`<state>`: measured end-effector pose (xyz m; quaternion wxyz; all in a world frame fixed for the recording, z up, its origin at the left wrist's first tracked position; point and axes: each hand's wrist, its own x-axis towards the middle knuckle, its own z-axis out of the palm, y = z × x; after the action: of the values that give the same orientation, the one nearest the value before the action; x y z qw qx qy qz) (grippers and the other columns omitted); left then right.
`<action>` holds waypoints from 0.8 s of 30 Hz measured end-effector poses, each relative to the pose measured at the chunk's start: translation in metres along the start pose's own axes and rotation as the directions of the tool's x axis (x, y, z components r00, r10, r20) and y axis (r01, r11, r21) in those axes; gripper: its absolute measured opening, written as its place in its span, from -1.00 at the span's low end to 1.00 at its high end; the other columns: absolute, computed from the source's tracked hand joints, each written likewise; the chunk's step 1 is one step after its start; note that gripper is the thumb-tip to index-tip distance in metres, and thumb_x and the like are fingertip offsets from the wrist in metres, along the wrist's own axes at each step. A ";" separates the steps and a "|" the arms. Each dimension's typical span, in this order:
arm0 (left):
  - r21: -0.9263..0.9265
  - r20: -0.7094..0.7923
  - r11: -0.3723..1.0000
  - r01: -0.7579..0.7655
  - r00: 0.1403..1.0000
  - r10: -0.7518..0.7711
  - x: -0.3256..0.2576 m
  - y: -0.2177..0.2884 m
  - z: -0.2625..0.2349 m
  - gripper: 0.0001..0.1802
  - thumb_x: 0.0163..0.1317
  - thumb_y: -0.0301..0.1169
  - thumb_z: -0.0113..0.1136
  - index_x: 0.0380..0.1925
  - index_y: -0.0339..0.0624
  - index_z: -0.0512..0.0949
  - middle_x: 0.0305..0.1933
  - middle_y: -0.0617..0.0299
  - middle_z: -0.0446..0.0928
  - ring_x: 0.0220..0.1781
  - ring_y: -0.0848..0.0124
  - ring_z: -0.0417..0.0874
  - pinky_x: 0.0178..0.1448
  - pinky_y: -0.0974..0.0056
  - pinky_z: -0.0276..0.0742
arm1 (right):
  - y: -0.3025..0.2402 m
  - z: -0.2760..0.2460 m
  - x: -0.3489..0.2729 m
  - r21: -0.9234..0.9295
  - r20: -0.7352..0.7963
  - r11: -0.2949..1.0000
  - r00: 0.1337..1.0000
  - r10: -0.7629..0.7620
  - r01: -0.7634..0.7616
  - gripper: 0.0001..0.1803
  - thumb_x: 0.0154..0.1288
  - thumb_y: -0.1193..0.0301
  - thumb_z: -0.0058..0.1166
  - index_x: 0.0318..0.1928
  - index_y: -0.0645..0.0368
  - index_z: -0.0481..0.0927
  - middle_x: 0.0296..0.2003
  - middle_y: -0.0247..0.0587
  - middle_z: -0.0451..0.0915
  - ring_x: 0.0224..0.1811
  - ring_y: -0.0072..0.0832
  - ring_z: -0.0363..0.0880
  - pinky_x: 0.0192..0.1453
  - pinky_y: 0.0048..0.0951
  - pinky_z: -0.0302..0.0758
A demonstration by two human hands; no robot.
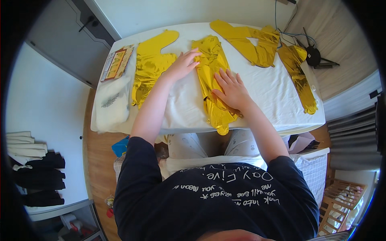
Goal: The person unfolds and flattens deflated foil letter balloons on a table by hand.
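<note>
A flat gold foil balloon lies lengthwise in front of me on the white-covered table, its lower end reaching the near edge. My left hand rests at its upper left side, the fingers stretched onto the foil. Lower down, my right hand lies flat on the same balloon with its fingers spread. To the left is another gold foil balloon, partly behind my left forearm. A third one, a gold foil balloon with a small hole, lies at the far right.
One more narrow gold foil balloon runs along the right edge. Beside it sits a black router with cables. At the left are a printed package and a white plastic bag. A grey door stands beyond the left corner.
</note>
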<state>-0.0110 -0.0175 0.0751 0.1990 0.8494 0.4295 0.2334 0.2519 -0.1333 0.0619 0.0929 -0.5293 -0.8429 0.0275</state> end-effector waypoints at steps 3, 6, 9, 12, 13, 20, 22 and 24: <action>0.163 0.116 0.986 0.024 0.992 -0.043 -0.015 0.017 -0.004 -0.17 0.36 0.06 0.25 0.50 -0.08 0.27 0.68 -0.04 0.07 0.71 0.09 0.05 0.72 -0.21 -0.23 | 0.000 0.002 -0.002 0.013 0.009 1.000 1.000 0.001 -0.001 -0.22 0.56 -0.16 -0.20 0.59 -0.01 0.20 0.63 -0.11 0.07 0.69 -0.10 -0.04 0.70 0.09 -0.14; 0.257 0.241 0.966 0.000 0.968 -0.064 -0.032 0.031 -0.003 0.16 0.18 0.27 0.34 0.59 -0.18 0.09 0.71 -0.07 -0.04 0.75 0.10 -0.08 0.73 -0.22 -0.35 | -0.001 0.004 -0.003 0.034 0.020 0.999 1.000 0.002 -0.003 -0.22 0.55 -0.16 -0.19 0.58 -0.01 0.21 0.63 -0.11 0.07 0.69 -0.11 -0.04 0.70 0.09 -0.14; 0.269 0.318 0.962 -0.052 0.947 -0.038 -0.033 0.030 -0.002 0.34 0.10 0.37 0.34 0.61 -0.30 -0.04 0.71 -0.13 -0.10 0.76 0.09 -0.16 0.74 -0.16 -0.33 | -0.002 0.002 -0.001 0.053 0.023 0.999 1.000 -0.003 0.001 -0.22 0.55 -0.15 -0.17 0.58 0.00 0.22 0.62 -0.10 0.09 0.68 -0.10 -0.02 0.70 0.09 -0.13; 0.245 0.354 0.968 -0.057 0.935 -0.035 -0.027 0.027 0.004 0.37 0.13 0.36 0.33 0.61 -0.35 -0.10 0.71 -0.17 -0.15 0.76 0.07 -0.20 0.75 -0.09 -0.31 | 0.000 0.002 0.004 0.074 0.013 0.997 1.000 -0.009 0.008 -0.22 0.54 -0.16 -0.16 0.57 0.00 0.23 0.61 -0.09 0.11 0.68 -0.08 -0.01 0.69 0.11 -0.12; 0.247 0.366 0.967 -0.055 0.930 -0.041 -0.024 0.027 0.006 0.36 0.14 0.33 0.34 0.61 -0.35 -0.12 0.72 -0.17 -0.18 0.76 0.06 -0.22 0.75 -0.05 -0.29 | 0.002 0.003 0.005 0.087 -0.001 0.996 1.000 -0.012 0.012 -0.21 0.53 -0.17 -0.17 0.57 0.01 0.23 0.61 -0.08 0.12 0.67 -0.06 0.00 0.69 0.13 -0.11; 0.257 0.372 0.964 -0.062 0.927 -0.040 -0.020 0.025 0.010 0.35 0.17 0.34 0.32 0.62 -0.35 -0.15 0.71 -0.23 -0.19 0.76 0.04 -0.21 0.75 -0.05 -0.28 | 0.008 0.006 0.009 0.130 -0.017 0.992 1.000 0.006 -0.004 -0.22 0.53 -0.11 -0.07 0.59 0.00 0.20 0.61 -0.06 0.11 0.67 -0.09 0.01 0.69 0.09 -0.12; 0.283 0.383 0.956 -0.073 0.923 -0.043 -0.020 0.025 0.011 0.35 0.17 0.34 0.31 0.62 -0.34 -0.16 0.71 -0.21 -0.20 0.76 0.06 -0.22 0.76 -0.03 -0.30 | 0.011 0.006 0.010 0.235 -0.035 0.972 0.999 0.019 -0.010 -0.22 0.54 -0.08 -0.05 0.60 0.00 0.18 0.62 -0.05 0.08 0.69 -0.09 -0.03 0.70 0.06 -0.14; 0.276 0.389 0.959 -0.066 0.920 -0.049 -0.018 0.023 0.011 0.35 0.17 0.33 0.31 0.62 -0.34 -0.16 0.72 -0.20 -0.21 0.76 0.06 -0.22 0.76 -0.02 -0.30 | 0.015 0.008 0.012 0.272 -0.034 0.962 0.999 0.021 -0.011 -0.23 0.55 -0.06 -0.05 0.60 0.01 0.17 0.63 -0.04 0.07 0.69 -0.09 -0.04 0.70 0.05 -0.15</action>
<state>0.0002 -0.0470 0.0750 0.1562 0.9003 0.4062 -0.0041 0.2587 -0.1153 0.0531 0.1798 -0.5187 -0.8250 0.1339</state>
